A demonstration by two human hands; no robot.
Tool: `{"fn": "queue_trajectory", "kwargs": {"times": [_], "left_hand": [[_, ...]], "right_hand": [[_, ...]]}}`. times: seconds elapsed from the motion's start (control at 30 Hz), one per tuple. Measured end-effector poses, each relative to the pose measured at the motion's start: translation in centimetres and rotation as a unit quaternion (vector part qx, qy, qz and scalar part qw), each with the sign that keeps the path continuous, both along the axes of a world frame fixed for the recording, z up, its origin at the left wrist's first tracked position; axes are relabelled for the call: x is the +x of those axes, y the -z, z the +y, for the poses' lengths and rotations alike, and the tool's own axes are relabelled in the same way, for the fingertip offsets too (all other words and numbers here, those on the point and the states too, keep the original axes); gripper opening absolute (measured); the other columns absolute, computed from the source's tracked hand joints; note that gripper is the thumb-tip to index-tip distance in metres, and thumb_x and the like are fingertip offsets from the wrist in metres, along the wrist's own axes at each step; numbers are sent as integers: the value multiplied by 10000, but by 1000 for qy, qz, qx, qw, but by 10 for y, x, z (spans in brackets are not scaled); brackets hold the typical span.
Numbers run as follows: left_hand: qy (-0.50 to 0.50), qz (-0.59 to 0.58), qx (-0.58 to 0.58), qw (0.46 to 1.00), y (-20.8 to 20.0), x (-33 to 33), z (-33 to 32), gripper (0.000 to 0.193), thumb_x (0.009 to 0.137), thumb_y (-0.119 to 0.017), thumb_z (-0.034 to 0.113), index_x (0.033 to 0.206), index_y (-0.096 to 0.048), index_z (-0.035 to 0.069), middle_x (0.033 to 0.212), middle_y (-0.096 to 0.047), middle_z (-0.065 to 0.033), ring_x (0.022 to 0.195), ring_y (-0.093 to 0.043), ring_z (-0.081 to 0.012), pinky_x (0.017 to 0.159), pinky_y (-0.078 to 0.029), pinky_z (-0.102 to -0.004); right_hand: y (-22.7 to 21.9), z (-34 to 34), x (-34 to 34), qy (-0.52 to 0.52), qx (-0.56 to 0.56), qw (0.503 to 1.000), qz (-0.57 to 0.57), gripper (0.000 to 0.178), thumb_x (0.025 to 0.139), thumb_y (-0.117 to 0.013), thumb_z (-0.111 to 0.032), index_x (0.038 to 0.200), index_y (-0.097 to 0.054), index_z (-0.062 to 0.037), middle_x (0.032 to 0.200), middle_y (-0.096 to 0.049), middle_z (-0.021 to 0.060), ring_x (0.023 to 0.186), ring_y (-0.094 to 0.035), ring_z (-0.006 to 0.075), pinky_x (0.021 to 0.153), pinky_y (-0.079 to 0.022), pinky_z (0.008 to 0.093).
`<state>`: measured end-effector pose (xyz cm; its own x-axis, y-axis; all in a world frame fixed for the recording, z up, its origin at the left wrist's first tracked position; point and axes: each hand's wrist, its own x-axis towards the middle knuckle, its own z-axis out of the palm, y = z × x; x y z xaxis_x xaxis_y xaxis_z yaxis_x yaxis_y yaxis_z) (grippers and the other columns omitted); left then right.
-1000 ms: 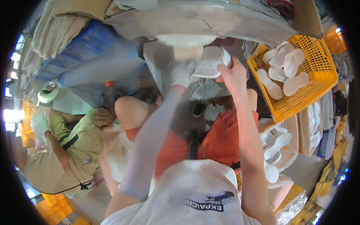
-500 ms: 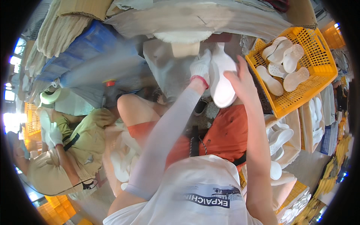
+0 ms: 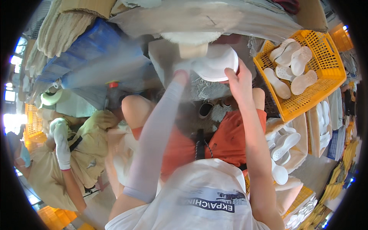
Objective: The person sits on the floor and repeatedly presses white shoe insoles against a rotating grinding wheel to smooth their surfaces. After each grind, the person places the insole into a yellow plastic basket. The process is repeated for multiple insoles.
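A white insole [image 3: 218, 65] lies nearly sideways in front of me, just below a pale, fuzzy-edged round wheel [image 3: 191, 37]. My right hand [image 3: 240, 79] is bare and closed on the insole's right end, thumb on the near edge and fingers behind. At the left end is my left hand [image 3: 183, 71], in a white glove with a red cuff. Motion smears its fingers, so its grip cannot be made out. Whether the insole touches the wheel I cannot tell.
A yellow basket [image 3: 262, 61] with several white insoles stands at the right. More insoles [image 3: 285, 145] fill sacks beside my right thigh. A blue plastic sheet [image 3: 82, 50] hangs at the left. A co-worker's gloved hand [image 3: 61, 142] is at the far left.
The insole has turned from upright to nearly sideways and moved up toward the wheel. My left hand has shifted left, and my right hand has closed on the insole's end.
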<state>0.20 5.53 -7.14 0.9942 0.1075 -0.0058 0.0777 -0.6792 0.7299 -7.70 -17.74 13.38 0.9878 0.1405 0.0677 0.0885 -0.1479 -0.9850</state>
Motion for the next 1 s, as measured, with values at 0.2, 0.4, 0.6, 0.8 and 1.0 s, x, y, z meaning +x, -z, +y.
{"fn": "queue_trajectory", "kwargs": {"times": [0.2,0.4,0.6,0.8,1.0], "left_hand": [[51,73,182,979,-73,-46,1,508,967,-563,553,1224,-709,139,1175,-745,-174,1093,-713,-329,927,-554,-417],[68,104,-7,992,-142,-75,-25,568,958,-599,538,1205,-705,38,1144,-743,-191,1060,-707,-329,911,-534,-409],[-10,154,-524,838,-111,-87,-47,387,951,-754,258,1230,-697,-3,1133,-740,-74,955,-704,-182,817,-552,-340],[186,-195,-120,956,-68,-28,-51,309,1068,-506,272,1226,-676,68,1204,-719,-97,1071,-681,-211,895,-542,-347],[167,-27,-265,949,-53,-83,-58,367,1057,-597,286,1334,-638,49,1198,-709,-55,1029,-678,-170,865,-550,-320]], "right_hand": [[15,-4,46,-69,10,993,92,410,918,-571,-89,1277,-609,105,1048,-711,170,856,-742,250,609,-654,346],[16,7,72,-11,-135,988,76,421,847,-644,-193,1149,-674,98,1004,-732,234,899,-753,325,704,-616,399],[32,27,37,45,-151,987,-8,657,812,-705,-218,1389,-556,60,1213,-708,242,1123,-701,336,974,-529,394],[22,19,43,-59,-155,984,63,653,798,-721,-232,1351,-554,74,1096,-718,235,999,-712,333,883,-556,397],[40,15,-53,52,-241,969,-32,627,829,-686,-155,1391,-497,49,989,-675,263,873,-678,436,800,-555,449]]}}
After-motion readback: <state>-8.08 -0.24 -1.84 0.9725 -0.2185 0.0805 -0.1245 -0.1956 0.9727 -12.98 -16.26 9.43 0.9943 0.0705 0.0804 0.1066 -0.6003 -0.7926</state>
